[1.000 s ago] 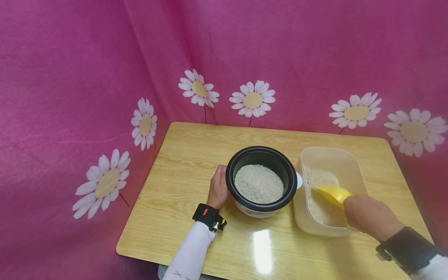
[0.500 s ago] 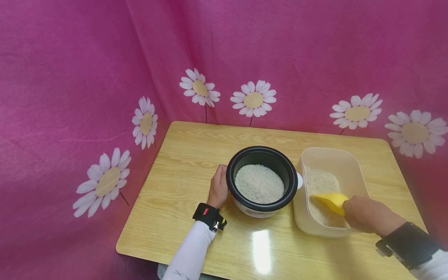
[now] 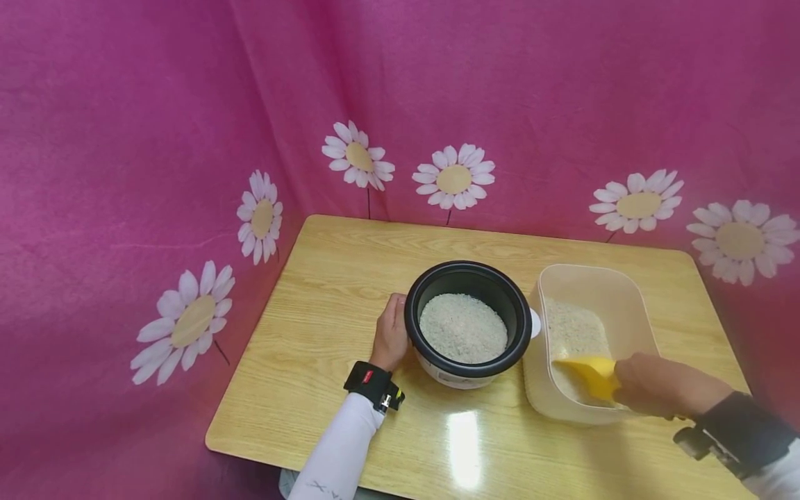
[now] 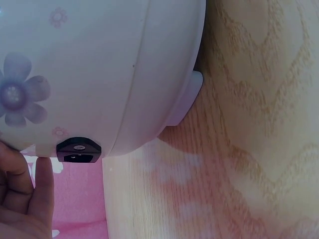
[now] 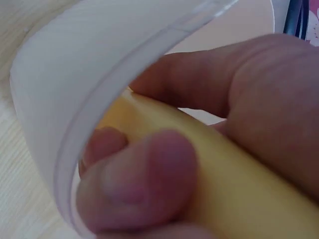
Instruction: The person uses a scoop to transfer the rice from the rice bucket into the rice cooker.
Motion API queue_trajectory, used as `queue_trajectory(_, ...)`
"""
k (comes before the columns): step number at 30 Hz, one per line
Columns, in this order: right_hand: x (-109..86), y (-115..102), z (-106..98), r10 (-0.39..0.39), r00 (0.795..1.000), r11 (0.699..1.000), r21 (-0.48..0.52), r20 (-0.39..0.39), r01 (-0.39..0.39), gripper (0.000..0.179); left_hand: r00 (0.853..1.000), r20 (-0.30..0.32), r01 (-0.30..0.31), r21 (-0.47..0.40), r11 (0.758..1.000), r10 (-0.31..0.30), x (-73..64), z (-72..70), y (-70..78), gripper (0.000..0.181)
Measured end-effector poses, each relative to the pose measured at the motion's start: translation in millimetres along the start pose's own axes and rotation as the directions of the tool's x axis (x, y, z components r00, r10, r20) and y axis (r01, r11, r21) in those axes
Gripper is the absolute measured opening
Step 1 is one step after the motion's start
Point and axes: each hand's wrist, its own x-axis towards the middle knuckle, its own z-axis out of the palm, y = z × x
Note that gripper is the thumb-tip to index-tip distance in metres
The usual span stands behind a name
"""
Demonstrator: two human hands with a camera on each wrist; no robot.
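My right hand [image 3: 650, 382] grips the handle of a yellow scoop [image 3: 594, 371] inside a cream plastic bin [image 3: 625, 305]. The scoop's blade dips into the rice [image 3: 575, 330] at the bottom. In the right wrist view, fingers and thumb wrap the yellow handle [image 5: 239, 184] just inside the bin's rim [image 5: 99, 99]. Left of the bin stands a white rice cooker [image 4: 99, 74] with a black inner pot [image 3: 465, 278], partly filled with rice [image 3: 462, 330]. At the cooker's left side, my left hand [image 3: 390, 337] holds it, fingers bent at its side handle, near a black power socket [image 4: 79, 150].
The cooker and bin stand side by side on a wooden table [image 3: 337, 278], the cooker's white right handle [image 3: 535, 323] right at the bin's wall. A pink curtain [image 3: 531, 83] with daisies surrounds the table's back and sides.
My right hand has moved the scoop slightly toward the near side of the bin, and the blade has tilted deeper into the rice. The left hand and the cooker stay in place.
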Motion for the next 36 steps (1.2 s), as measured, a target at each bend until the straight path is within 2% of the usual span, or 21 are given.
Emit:
queue_trajectory(4,-3.0,-0.4,-2.5,0.063,0.995,0.997,0.039,0.073,-0.066,0.019,1.000,-0.005,0.001,0.002,1.000,-0.001,0.5,0.6,-0.6,0.038)
queue_trajectory(9,-4.7,0.8,-4.3,0.074,0.991,0.995,0.055,0.111,-0.081,0.020,1.000,-0.008,0.005,-0.014,1.000,-0.005,1.0,0.9,-1.5,0.038)
queue_trajectory(14,-4.4,3.6,-4.0,0.081,0.986,0.982,0.158,0.148,-0.104,0.021,1.000,-0.002,0.008,-0.019,1.000,-0.008,1.2,1.1,-2.1,0.037)
queue_trajectory(20,-1.3,8.5,-4.7,0.107,0.975,0.960,0.234,0.193,-0.151,0.024,1.000,-0.010,0.002,-0.015,1.000,-0.002,1.1,1.4,-2.3,0.037)
queue_trajectory(25,1.2,6.7,-7.6,0.114,0.970,0.942,0.287,0.213,-0.174,0.025,1.000,-0.023,-0.001,-0.013,1.000,0.000,0.5,0.3,-1.1,0.036)
queue_trajectory(36,9.9,4.9,-7.6,0.099,0.966,0.932,0.318,0.240,-0.174,0.025,1.000,-0.012,0.000,-0.017,1.000,0.000,-0.2,0.2,-0.4,0.037)
